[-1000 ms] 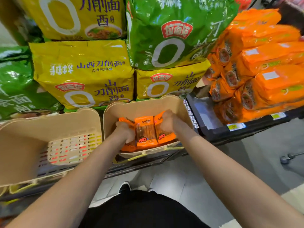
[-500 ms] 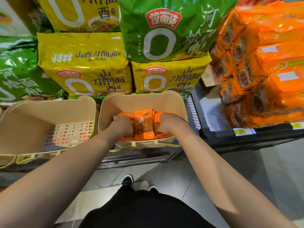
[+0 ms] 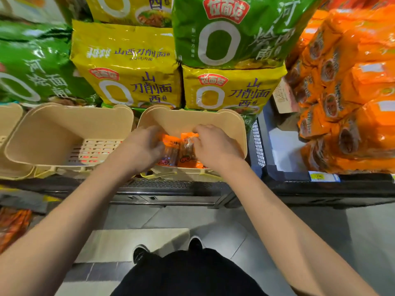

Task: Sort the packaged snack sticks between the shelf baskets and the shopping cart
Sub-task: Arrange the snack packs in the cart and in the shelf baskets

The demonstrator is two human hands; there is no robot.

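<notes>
Orange packs of snack sticks lie in the right beige shelf basket. Both my hands are inside that basket. My left hand curls over the packs on the left side and grips them. My right hand grips the packs on the right, fingers curled over their top edge. The hands hide most of the packs. The left beige basket next to it holds no packs, and red shows through its slotted bottom.
Big yellow and green noodle bags are stacked behind the baskets. Orange packets fill the black shelf at right. More orange packs show at the lower left. Grey floor and my shoes lie below.
The view has shifted closer and lower. Both hands have reached further into the right basket and closed in over the packs, covering more of them.
</notes>
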